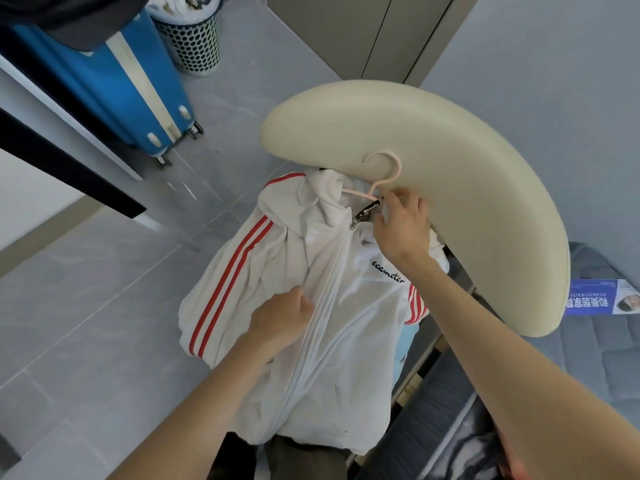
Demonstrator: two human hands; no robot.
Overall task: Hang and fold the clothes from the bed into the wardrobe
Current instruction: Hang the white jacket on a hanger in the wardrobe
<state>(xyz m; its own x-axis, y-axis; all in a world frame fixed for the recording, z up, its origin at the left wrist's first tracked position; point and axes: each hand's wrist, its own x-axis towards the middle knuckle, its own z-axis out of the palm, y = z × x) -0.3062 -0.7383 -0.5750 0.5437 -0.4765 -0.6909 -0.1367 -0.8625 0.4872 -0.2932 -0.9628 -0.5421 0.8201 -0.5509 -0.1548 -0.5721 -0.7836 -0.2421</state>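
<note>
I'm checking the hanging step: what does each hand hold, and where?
The left hand pinches the white jacket beside the zip at the chest; the right hand grips its collar by the pink hanger.

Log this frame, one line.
left hand grips jacket front | right hand pinches jacket top by zipper pull | jacket on pink hanger

"ecamder" on white jacket (pixel 353 323), chinese characters on blue leaflet (pixel 588 293)
</note>
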